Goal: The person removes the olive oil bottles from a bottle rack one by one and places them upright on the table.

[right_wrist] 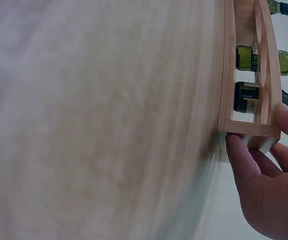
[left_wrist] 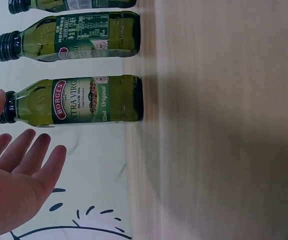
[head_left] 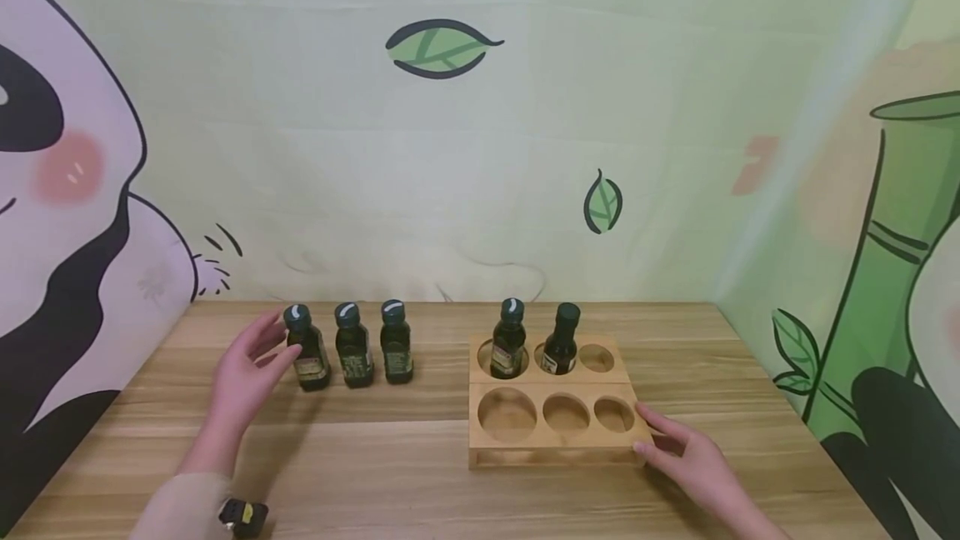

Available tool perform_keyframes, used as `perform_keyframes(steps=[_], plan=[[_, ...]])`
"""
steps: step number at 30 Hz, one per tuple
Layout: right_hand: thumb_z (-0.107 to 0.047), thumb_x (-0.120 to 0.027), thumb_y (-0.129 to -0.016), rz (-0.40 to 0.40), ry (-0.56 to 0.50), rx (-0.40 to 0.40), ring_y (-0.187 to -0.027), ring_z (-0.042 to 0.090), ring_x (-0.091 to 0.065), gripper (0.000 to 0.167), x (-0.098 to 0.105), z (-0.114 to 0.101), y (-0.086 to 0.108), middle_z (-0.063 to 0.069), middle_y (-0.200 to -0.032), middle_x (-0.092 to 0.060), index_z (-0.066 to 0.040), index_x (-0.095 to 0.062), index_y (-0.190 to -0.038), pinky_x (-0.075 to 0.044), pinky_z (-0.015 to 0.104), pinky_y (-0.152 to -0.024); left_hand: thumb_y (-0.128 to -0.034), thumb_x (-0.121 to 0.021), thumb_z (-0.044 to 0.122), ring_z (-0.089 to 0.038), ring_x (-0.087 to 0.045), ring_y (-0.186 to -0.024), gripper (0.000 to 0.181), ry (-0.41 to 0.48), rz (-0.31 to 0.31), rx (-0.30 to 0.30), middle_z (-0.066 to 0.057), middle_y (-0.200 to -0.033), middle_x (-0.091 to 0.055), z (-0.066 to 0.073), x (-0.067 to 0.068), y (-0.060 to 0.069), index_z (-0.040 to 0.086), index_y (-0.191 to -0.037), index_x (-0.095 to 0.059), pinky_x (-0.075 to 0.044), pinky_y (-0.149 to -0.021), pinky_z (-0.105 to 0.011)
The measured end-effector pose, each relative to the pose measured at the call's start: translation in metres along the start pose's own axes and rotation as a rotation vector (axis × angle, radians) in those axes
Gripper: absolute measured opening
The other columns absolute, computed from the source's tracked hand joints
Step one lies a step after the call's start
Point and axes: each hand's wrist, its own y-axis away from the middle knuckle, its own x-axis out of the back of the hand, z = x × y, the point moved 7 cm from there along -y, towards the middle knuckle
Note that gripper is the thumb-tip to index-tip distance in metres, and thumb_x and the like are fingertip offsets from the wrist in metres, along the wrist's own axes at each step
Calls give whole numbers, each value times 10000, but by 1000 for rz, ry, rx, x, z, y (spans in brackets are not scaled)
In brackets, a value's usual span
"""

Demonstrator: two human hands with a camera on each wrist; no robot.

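My left hand [head_left: 251, 365] is spread beside the leftmost olive oil bottle [head_left: 309, 357], thumb and fingers around its cap side without a visible grip. In the left wrist view that bottle [left_wrist: 79, 100] stands upright, with a green and cream label and a dark cap. Two similar bottles, the middle one [head_left: 354, 352] and the right one [head_left: 397, 348], stand in a row beside it. My right hand [head_left: 693, 461] holds the right end of a two-tier wooden bottle rack [head_left: 555, 442], thumb and fingers on its corner.
In the rack's back row, an olive oil bottle [head_left: 508, 344] sits in the left hole and a slimmer dark bottle [head_left: 561, 344] in the middle one. Everything stands on a wood-grain table [head_left: 375, 473]. A cartoon backdrop [head_left: 337, 190] rises behind it.
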Motion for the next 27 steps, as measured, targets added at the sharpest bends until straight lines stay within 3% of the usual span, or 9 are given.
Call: perform_keyframes(steps=[3, 9, 13, 16, 19, 27], plan=[[-285, -747, -897, 2, 10, -1, -1145, 323, -619, 635, 0, 0, 0, 197, -1446, -484, -49, -508, -1435, -547, 281, -866, -936, -691, 97, -429, -536, -1213, 616, -17, 3, -8, -309, -1354, -527, 1, 3, 5, -62, -1457, -403, -420, -836, -47], [-286, -750, -894, 4, 11, 2, -1138, 322, -624, 634, 0, 0, 0, 199, -1441, -489, -52, -512, -1433, -550, 286, -863, -928, -699, 89, -407, -572, -1165, 593, -89, 11, -36, -286, -1318, -566, 8, 8, 15, -63, -1434, -430, -453, -857, -86], [-284, -749, -896, 2, 12, 5, -1139, 325, -624, 632, 0, 0, 0, 200, -1442, -487, -51, -512, -1433, -551, 285, -859, -911, -700, 35, -101, -630, -1032, 552, -85, 61, -50, -272, -1241, -617, 12, 11, 22, -62, -1403, -469, -448, -831, -64], [-289, -747, -897, 3, 16, 4, -1142, 329, -621, 632, 0, 0, 0, 197, -1443, -486, -50, -512, -1433, -551, 293, -864, -904, -698, 15, 124, -546, -905, 496, -80, 111, -57, -240, -1162, -662, 16, 12, 26, -47, -1364, -521, -452, -797, -52], [-287, -748, -897, 6, 20, 6, -1142, 330, -621, 629, 0, 0, 0, 194, -1443, -487, -51, -515, -1431, -549, 295, -870, -899, -701, 4, 127, -559, -862, 438, -83, 126, -75, -211, -1090, -693, 22, 8, 30, -41, -1314, -569, -467, -765, -58], [-272, -752, -894, 9, 8, 19, -1142, 336, -623, 626, 1, 0, 0, 203, -1445, -479, -52, -515, -1430, -543, 287, -879, -867, -729, -22, 57, -595, -814, 368, -88, 69, -163, -149, -963, -722, 38, -20, 38, -31, -1221, -630, -483, -705, -82]])
